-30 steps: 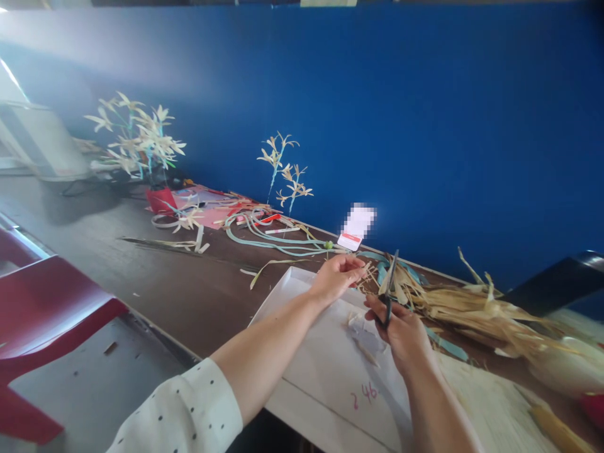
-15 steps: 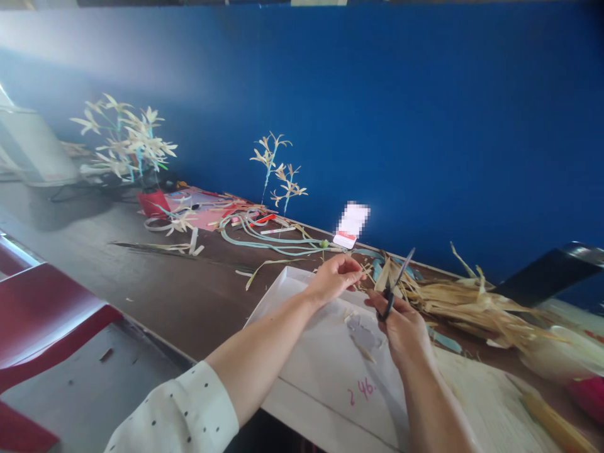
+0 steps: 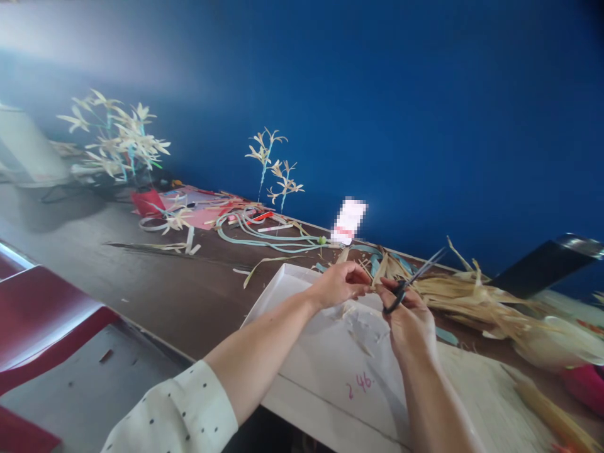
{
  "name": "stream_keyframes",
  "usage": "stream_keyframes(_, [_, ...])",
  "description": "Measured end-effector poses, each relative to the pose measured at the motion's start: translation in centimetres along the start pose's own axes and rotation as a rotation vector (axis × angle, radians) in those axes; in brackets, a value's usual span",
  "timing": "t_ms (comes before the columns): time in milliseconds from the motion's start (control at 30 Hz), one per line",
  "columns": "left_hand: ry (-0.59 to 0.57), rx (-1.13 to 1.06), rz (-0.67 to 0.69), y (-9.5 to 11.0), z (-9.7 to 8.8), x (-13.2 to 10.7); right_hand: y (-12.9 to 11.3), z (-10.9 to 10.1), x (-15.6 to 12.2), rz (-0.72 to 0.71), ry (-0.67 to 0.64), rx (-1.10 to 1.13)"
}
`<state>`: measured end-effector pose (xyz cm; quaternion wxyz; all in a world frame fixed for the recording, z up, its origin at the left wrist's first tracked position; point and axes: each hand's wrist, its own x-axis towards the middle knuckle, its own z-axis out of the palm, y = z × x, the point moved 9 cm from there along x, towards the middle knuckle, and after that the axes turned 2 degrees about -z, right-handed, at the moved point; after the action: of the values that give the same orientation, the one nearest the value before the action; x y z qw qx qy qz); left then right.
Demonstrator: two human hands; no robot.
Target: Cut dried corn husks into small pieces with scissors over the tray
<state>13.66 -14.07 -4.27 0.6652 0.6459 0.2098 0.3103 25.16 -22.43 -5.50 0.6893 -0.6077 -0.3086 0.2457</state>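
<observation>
Over the white box lid [image 3: 276,296], my left hand [image 3: 340,284] pinches a small piece of dried husk [image 3: 374,286], mostly hidden by the fingers. My right hand [image 3: 409,319] grips black-handled scissors [image 3: 419,272], their blades slanting up and right, away from the piece. Its thumb and fingertip meet my left fingertips at the same piece. Pale scraps lie on the lid below, near a handwritten pink number. Just beyond my right hand spreads a bundle of dry tan husks [image 3: 457,296].
A phone [image 3: 348,221] leans on the blue wall [image 3: 425,126]. Husk flowers [image 3: 132,141] stand at the left in a red base; two more sprigs [image 3: 268,160] rise mid-table. Pale blue cords [image 3: 231,236] lie behind the lid. A dark slanted object [image 3: 542,267] is at right; a red chair [image 3: 47,314] at left.
My hands have come together, the right fingertips now meeting the left at the husk piece. The scissors have tilted further right. The view has shifted slightly.
</observation>
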Motion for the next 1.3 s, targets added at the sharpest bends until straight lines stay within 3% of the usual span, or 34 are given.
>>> stream_keyframes(133, [-0.02,-0.164,-0.234,-1.9,0.0,-0.2,0.1,0.0,0.0,0.005,-0.007,0.043])
stream_keyframes(267, [-0.165,-0.275,-0.476,-3.9,1.0,-0.9,0.2,0.3,0.0,0.0,-0.038,0.111])
stream_keyframes(367, [-0.251,-0.368,-0.58,-4.4,1.7,-1.4,0.2,0.6,-0.1,-0.002,-0.073,0.126])
stream_keyframes(467, [-0.266,-0.456,-0.615,-4.1,2.0,-1.7,0.0,0.7,-0.2,-0.006,-0.078,0.131])
stream_keyframes(600, [-0.235,-0.457,-0.578,-3.9,1.7,-1.5,-0.1,0.6,-0.2,-0.003,-0.056,0.125])
stream_keyframes(767, [-0.1,-0.331,-0.407,-3.7,0.3,-0.5,1.3,0.3,0.2,0.065,-0.048,0.128])
stream_keyframes(1000, [0.287,-0.071,-0.133,-1.1,-3.4,0.0,3.3,2.9,-1.1,0.214,-0.398,-0.145])
stream_keyframes(1133, [0.339,-0.032,-0.085,-0.6,-4.1,0.1,3.2,3.8,-2.0,0.238,-0.496,-0.223])
stream_keyframes(1300, [0.35,0.001,-0.073,-1.1,-4.4,0.3,3.0,3.8,-1.9,0.212,-0.497,-0.284])
